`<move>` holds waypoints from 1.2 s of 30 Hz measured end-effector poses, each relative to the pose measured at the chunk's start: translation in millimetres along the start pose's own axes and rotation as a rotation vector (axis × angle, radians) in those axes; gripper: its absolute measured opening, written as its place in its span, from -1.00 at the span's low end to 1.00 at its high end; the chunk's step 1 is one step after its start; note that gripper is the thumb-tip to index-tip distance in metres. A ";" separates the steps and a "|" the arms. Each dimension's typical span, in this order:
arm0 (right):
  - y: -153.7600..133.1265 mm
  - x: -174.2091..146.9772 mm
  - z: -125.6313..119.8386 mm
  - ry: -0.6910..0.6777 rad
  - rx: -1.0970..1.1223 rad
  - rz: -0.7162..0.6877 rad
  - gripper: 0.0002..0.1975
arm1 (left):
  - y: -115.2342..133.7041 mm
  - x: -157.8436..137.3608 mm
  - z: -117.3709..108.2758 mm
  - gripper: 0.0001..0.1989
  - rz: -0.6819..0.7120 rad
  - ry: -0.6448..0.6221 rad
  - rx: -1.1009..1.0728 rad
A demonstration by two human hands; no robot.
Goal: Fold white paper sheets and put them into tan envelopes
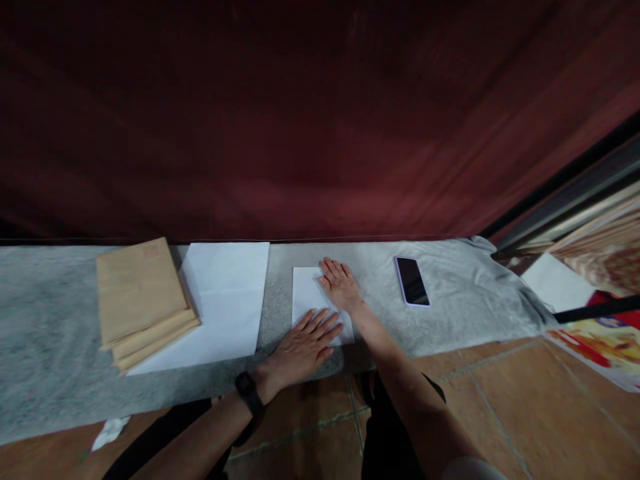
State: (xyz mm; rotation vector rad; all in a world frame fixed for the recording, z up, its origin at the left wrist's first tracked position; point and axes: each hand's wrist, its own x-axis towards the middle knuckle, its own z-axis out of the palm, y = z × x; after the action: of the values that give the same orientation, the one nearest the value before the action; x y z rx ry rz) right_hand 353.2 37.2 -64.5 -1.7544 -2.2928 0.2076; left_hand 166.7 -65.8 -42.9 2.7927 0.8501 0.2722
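Observation:
A white sheet of paper (305,290), folded or cut to a small rectangle, lies flat on the grey cloth. My left hand (305,347) rests palm down across its lower part, fingers stretched out toward the right. On the paper's upper right edge lies my right hand (341,285), also flat, its fingers pointing up and to the left. Both hands press on the sheet without gripping it. The paper's middle and lower right are partly hidden beneath them. A dark watch (249,393) is on my left wrist.
Left of the hands, larger white sheets (230,300) lie partly under a stack of brown envelopes (140,290). A phone (413,281) in a light purple case is to the right. Grey cloth (465,287) covers the narrow surface; a dark red curtain (300,133) hangs behind.

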 end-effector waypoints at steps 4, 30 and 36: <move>1.6 1.9 -1.7 0.029 0.012 0.037 -0.45 | 16.0 -3.9 1.1 -0.49 0.068 -0.022 -0.115; -43.7 -133.6 -14.2 -0.011 0.019 -0.343 -0.15 | -67.5 28.8 -1.1 -0.44 -0.613 0.375 -0.140; -39.9 -136.5 -16.3 0.001 -0.030 -0.369 -0.17 | -60.3 28.4 -14.8 -0.45 -0.864 0.448 -0.566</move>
State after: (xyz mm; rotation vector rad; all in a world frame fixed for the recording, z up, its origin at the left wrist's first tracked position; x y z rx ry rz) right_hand 354.2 -105.4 -53.2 -1.3081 -2.5749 0.1037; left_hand 154.7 1.3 -40.6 1.6707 1.6549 0.8243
